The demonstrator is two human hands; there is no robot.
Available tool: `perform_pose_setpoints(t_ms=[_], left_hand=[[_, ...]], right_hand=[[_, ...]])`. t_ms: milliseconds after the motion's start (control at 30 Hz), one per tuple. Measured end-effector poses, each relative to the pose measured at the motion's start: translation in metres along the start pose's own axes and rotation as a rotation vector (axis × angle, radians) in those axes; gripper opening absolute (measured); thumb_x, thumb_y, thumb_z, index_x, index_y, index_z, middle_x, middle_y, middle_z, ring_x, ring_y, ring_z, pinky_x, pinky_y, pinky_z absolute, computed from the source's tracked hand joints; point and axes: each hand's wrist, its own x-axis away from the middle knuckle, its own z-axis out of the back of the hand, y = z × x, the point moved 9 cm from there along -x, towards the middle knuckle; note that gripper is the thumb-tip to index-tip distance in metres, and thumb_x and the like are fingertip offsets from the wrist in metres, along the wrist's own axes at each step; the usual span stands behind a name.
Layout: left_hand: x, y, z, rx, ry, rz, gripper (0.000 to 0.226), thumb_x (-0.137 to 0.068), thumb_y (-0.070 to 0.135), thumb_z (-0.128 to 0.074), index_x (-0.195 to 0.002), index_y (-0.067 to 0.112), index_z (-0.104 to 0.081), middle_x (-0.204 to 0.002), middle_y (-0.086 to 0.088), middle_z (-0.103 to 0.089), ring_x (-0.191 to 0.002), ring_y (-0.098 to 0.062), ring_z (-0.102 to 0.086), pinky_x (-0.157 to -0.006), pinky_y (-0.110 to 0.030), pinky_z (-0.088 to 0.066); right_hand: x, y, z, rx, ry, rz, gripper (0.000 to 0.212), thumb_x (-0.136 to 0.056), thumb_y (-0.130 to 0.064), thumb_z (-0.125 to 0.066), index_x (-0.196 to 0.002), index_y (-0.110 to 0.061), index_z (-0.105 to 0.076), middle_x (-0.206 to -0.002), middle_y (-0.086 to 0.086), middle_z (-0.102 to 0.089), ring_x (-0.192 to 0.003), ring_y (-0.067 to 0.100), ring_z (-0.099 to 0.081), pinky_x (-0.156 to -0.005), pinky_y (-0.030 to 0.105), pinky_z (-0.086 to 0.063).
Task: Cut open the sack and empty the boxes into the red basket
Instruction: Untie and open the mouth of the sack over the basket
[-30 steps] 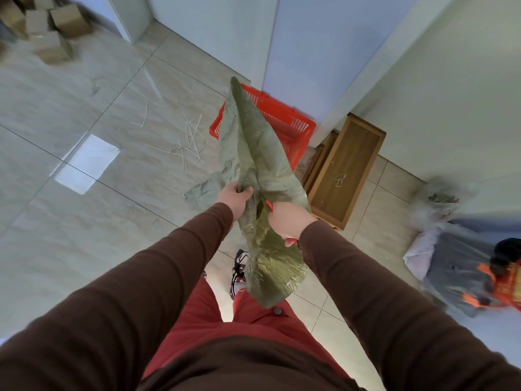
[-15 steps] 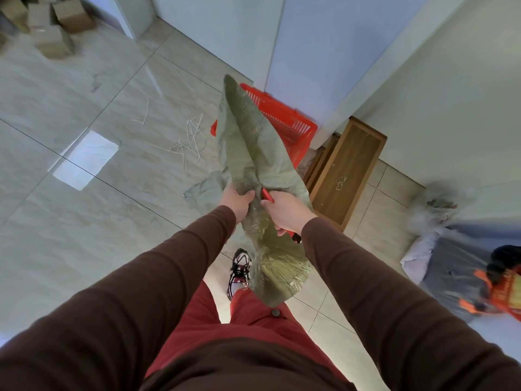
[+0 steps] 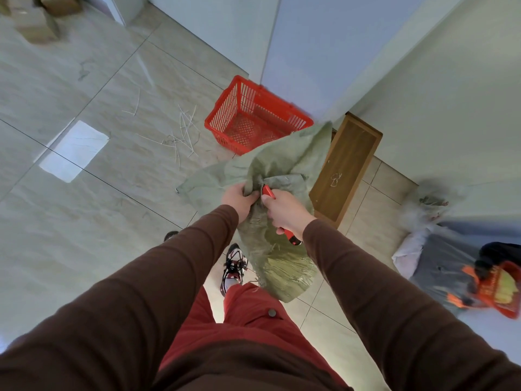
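- Sack (image 3: 282, 258): a limp green woven bag, held up in the air in front of the person's red trousers (image 3: 248, 328), well above the tiled floor (image 3: 84, 221).
- Its upper part is bunched and folded over to the right, and one flap reaches across the near right corner of the red basket (image 3: 255, 119).
- Its lower end hangs loose and frayed above a shoe (image 3: 234, 265).
- Left hand (image 3: 239, 197): fingers curled tight around a gathered fold of the sack, fist closed on the cloth.
- Right hand (image 3: 284, 211): fingers wrapped around a red cutter (image 3: 291, 238), whose front end shows above the knuckles and whose back end pokes out below the palm.
- The cutter's front end lies against the bunched cloth, right beside the left hand; whether a blade is out I cannot tell.
- The two hands are almost touching, with the fold of sack between them.
- Red basket: stands on the floor at the foot of the pale wall (image 3: 310, 52), beyond the hands; no boxes show in the part of it that is visible.
- A wooden box (image 3: 345, 165) lies on the floor just right of the basket, partly behind the sack.
- Thin pale strips (image 3: 183, 134) lie scattered on the tiles left of the basket.
- Cardboard boxes (image 3: 36, 21) sit on the floor at the far left corner of the view.
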Motion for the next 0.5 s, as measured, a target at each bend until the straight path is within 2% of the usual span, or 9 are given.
perform_pose_setpoints(t_ms=[100,133,200,233,267,333,400,433,500], left_hand=[[-0.006,0.008,0.006,-0.037,-0.002,-0.045,0.010,-0.098,0.009,-0.059,-0.095,0.014,-0.068,-0.088,-0.012,-0.068,-0.083,-0.023,-0.062,-0.086,-0.044,-0.055],[-0.009,0.012,0.007,-0.049,-0.004,-0.061,0.010,-0.097,0.008,-0.060,-0.095,0.010,-0.069,-0.089,-0.015,-0.069,-0.083,-0.024,-0.063,-0.088,-0.047,-0.057],[-0.020,0.020,0.009,-0.128,0.016,-0.077,0.011,-0.096,0.007,-0.061,-0.099,0.004,-0.072,-0.095,-0.022,-0.073,-0.086,-0.029,-0.067,-0.089,-0.050,-0.056],[-0.024,0.024,0.010,-0.164,0.026,-0.072,0.013,-0.095,0.006,-0.062,-0.102,0.004,-0.073,-0.100,-0.023,-0.074,-0.091,-0.033,-0.070,-0.089,-0.048,-0.056],[-0.027,0.028,0.012,-0.194,0.033,-0.056,0.016,-0.094,0.006,-0.062,-0.104,0.005,-0.073,-0.103,-0.023,-0.075,-0.096,-0.036,-0.071,-0.090,-0.047,-0.056],[-0.032,0.020,0.028,-0.242,0.072,0.015,0.020,-0.094,0.007,-0.061,-0.109,0.005,-0.074,-0.109,-0.023,-0.074,-0.104,-0.039,-0.069,-0.092,-0.044,-0.056],[-0.029,-0.006,0.059,-0.315,0.146,0.113,0.021,-0.096,0.011,-0.061,-0.111,0.005,-0.074,-0.111,-0.023,-0.073,-0.108,-0.039,-0.068,-0.095,-0.043,-0.054],[-0.025,-0.019,0.069,-0.291,0.151,0.144,0.017,-0.096,0.012,-0.062,-0.107,0.005,-0.074,-0.105,-0.021,-0.073,-0.103,-0.037,-0.069,-0.092,-0.041,-0.055],[-0.018,-0.024,0.064,-0.144,0.076,0.131,0.012,-0.097,0.011,-0.063,-0.105,0.007,-0.072,-0.089,-0.013,-0.068,-0.077,-0.028,-0.066,-0.070,-0.027,-0.055]], right_hand=[[0.005,0.004,0.000,-0.159,0.054,-0.051,0.025,-0.110,-0.029,-0.040,-0.096,-0.016,-0.057,-0.083,0.008,-0.056,-0.064,0.025,-0.052,-0.048,0.032,-0.048],[0.008,0.001,0.004,-0.153,0.089,-0.031,0.027,-0.110,-0.032,-0.040,-0.097,-0.017,-0.057,-0.084,0.007,-0.056,-0.068,0.027,-0.054,-0.054,0.036,-0.052],[0.017,-0.009,0.011,-0.038,0.147,0.030,0.031,-0.111,-0.034,-0.037,-0.102,-0.014,-0.059,-0.087,0.006,-0.057,-0.078,0.030,-0.058,-0.074,0.049,-0.061],[0.022,-0.013,0.013,0.009,0.162,0.047,0.033,-0.112,-0.034,-0.037,-0.106,-0.011,-0.059,-0.089,0.008,-0.058,-0.081,0.031,-0.059,-0.082,0.054,-0.060],[0.027,-0.017,0.016,0.031,0.178,0.056,0.035,-0.112,-0.033,-0.036,-0.109,-0.009,-0.060,-0.091,0.009,-0.059,-0.082,0.031,-0.060,-0.084,0.055,-0.060],[0.038,-0.027,0.037,0.006,0.276,0.091,0.035,-0.113,-0.034,-0.035,-0.112,-0.010,-0.060,-0.089,0.005,-0.059,-0.078,0.026,-0.060,-0.072,0.048,-0.058],[0.046,-0.037,0.082,-0.205,0.403,0.135,0.031,-0.111,-0.039,-0.036,-0.108,-0.017,-0.058,-0.081,-0.003,-0.055,-0.066,0.016,-0.054,-0.059,0.035,-0.047],[0.046,-0.039,0.101,-0.355,0.400,0.149,0.029,-0.109,-0.039,-0.039,-0.105,-0.018,-0.058,-0.077,-0.004,-0.052,-0.059,0.013,-0.049,-0.055,0.034,-0.044],[0.042,-0.041,0.114,-0.487,0.295,0.160,0.023,-0.106,-0.037,-0.048,-0.098,-0.018,-0.059,-0.075,-0.002,-0.050,-0.057,0.013,-0.048,-0.052,0.035,-0.048]])
